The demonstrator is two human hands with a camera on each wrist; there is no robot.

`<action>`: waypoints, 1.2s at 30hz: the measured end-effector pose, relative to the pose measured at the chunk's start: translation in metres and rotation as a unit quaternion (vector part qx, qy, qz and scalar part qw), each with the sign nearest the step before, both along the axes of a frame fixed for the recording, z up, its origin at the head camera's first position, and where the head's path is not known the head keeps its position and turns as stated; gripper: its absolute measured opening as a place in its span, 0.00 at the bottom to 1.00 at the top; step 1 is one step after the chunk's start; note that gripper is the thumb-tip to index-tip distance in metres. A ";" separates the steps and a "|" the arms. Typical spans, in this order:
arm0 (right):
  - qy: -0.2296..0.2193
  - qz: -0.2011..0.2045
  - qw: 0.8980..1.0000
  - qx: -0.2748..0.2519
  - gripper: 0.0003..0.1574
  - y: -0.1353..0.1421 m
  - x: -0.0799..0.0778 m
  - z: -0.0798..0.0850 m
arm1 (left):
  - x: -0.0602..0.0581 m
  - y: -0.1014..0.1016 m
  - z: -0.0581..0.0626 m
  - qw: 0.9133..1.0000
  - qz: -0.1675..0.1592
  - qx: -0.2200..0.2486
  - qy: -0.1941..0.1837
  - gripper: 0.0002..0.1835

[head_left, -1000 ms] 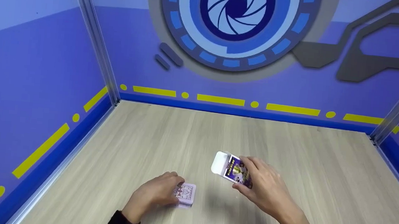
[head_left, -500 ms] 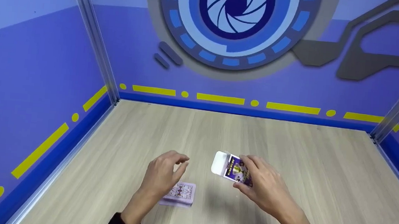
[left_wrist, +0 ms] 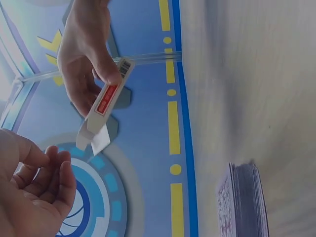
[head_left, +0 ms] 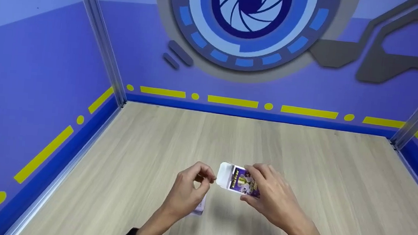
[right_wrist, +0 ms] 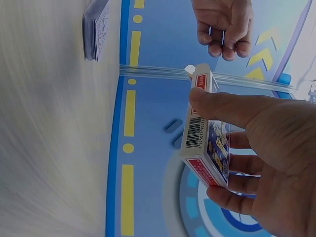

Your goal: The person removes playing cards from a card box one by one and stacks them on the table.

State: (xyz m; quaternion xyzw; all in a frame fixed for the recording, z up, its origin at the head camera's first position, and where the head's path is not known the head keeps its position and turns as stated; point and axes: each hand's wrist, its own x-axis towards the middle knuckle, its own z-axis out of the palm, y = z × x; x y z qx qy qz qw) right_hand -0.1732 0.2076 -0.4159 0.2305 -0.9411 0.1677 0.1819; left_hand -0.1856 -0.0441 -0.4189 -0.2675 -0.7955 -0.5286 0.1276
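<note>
My right hand (head_left: 277,194) grips a playing card box (head_left: 240,181) above the table, thumb on one narrow side and fingers on the other. The box is purple on its broad face, with a barcode and red label along the side (right_wrist: 194,131). Its end flap stands out toward the left, white inside. My left hand (head_left: 187,189) has loosely bent fingers close to that flap; in the left wrist view a gap shows between them, and it holds nothing. Below it, a deck of cards (left_wrist: 245,200) with a patterned back lies stacked on the table, mostly hidden behind the left hand in the head view.
The wood-grain table (head_left: 321,169) extends around the hands. Blue printed walls (head_left: 234,85) with yellow marks enclose it at the back and both sides, joined by metal corner posts (head_left: 105,48).
My left hand has let go of the deck, risen, and moved right toward the box flap. The right hand, still holding the box, has shifted slightly left.
</note>
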 end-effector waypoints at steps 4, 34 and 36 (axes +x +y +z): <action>0.010 0.011 1.000 0.002 0.49 -0.003 0.001 -0.001 | 0.003 0.002 0.002 0.999 -0.017 0.020 -0.042 0.10; 0.009 0.069 0.997 -0.017 0.46 -0.019 0.011 -0.004 | -0.004 0.007 -0.014 0.985 -0.026 0.044 -0.163 0.18; 0.006 0.066 0.998 -0.015 0.46 -0.019 0.011 -0.005 | -0.004 0.008 -0.014 0.986 -0.018 0.036 -0.161 0.18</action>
